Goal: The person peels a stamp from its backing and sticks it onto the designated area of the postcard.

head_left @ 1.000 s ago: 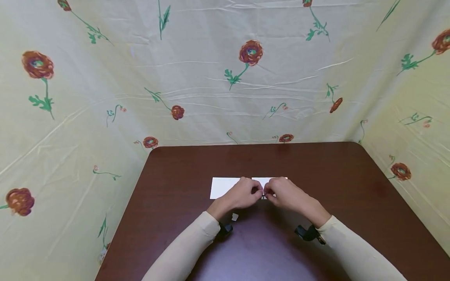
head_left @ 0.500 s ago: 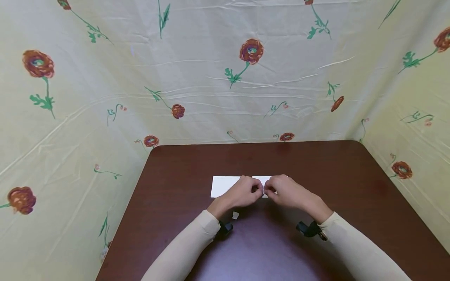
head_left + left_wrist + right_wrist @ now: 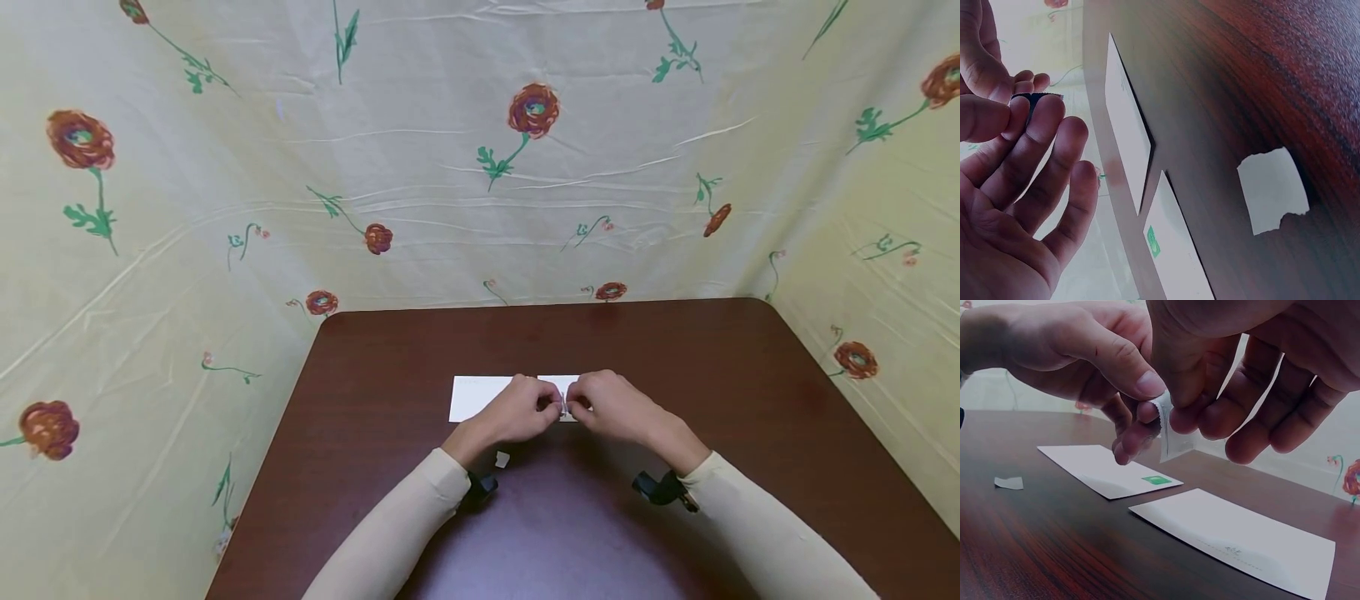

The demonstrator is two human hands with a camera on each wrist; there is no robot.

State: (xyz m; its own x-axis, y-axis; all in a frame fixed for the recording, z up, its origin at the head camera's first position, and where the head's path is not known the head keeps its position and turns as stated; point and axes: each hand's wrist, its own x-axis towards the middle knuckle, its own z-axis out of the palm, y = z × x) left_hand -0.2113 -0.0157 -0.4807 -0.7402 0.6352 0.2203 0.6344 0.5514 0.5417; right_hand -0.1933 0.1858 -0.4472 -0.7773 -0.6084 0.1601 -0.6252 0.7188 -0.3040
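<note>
Just above two white envelopes, my left hand (image 3: 517,410) pinches a small dark stamp (image 3: 1038,99) with a serrated edge between thumb and fingers. Facing it, my right hand (image 3: 618,412) pinches a thin pale sheet at the stamp, which looks like its backing paper (image 3: 1175,445). Fingers hide most of both pieces. The left envelope (image 3: 1097,465) lies flat and bears a green stamp (image 3: 1157,480) near a corner. Beneath the hands lies the right envelope (image 3: 1241,544), with faint printing on it.
A torn white paper scrap (image 3: 502,459) lies on the brown table (image 3: 405,342), nearer me than the envelopes. Flowered cloth (image 3: 420,167) hangs behind the table and along its sides.
My right hand has shifted slightly right and away from the left. A pale strip now shows in the widened gap between the fingertips. The left hand, envelopes and scrap stay put.
</note>
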